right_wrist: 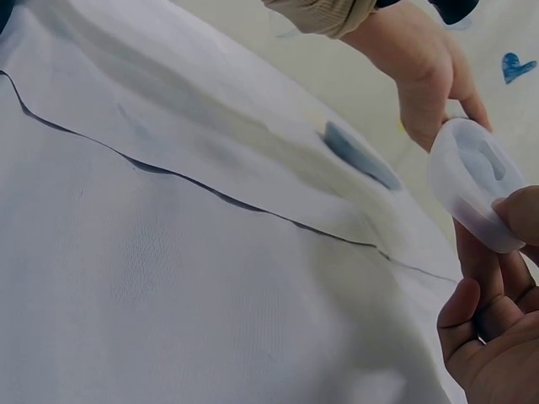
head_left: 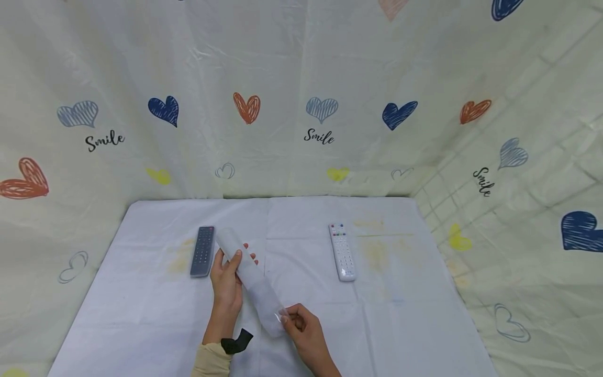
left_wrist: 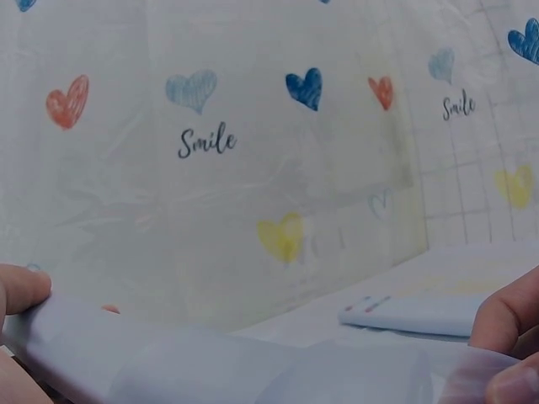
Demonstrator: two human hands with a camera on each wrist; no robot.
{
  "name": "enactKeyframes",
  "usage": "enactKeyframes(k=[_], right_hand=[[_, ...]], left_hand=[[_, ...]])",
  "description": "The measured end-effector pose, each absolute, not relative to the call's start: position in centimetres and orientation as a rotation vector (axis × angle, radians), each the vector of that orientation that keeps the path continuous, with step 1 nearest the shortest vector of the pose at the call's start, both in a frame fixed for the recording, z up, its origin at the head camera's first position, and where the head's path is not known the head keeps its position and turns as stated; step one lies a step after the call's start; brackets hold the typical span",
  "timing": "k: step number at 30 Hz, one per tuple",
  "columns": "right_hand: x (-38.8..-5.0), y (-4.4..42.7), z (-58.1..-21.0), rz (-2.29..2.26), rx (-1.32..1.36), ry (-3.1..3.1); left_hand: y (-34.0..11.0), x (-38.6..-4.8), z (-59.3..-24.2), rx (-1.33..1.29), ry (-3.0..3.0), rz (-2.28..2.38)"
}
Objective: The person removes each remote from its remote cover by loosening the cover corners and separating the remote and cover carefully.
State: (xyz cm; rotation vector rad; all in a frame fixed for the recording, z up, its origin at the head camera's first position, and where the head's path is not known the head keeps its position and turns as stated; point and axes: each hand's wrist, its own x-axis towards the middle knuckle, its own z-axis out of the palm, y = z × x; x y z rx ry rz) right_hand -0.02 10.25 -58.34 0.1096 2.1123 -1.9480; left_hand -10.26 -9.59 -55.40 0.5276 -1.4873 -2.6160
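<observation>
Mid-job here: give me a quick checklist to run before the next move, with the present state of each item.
1. Left hand holding the far part of the plastic roll: ok.
2. Right hand pinching the near end of the roll: ok.
3. A hand free to pick up something else: not ok; both are on the roll.
4. White remote apart from both hands: ok, it lies to their right.
5. Dark remote clear of the roll's far end: cannot tell; they nearly meet in the head view.

Translucent plastic sleeve (head_left: 257, 289), aslant between left hand (head_left: 228, 280) and right hand (head_left: 305, 329)
</observation>
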Motion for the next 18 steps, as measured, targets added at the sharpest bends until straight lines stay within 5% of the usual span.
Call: enactKeyframes(k=[18], right_hand=[[0.32, 10.28, -59.02, -1.981, 0.087, 2.113]], left_hand=[[-9.72, -10.45, -55.49, 0.535, -1.490, -2.593]])
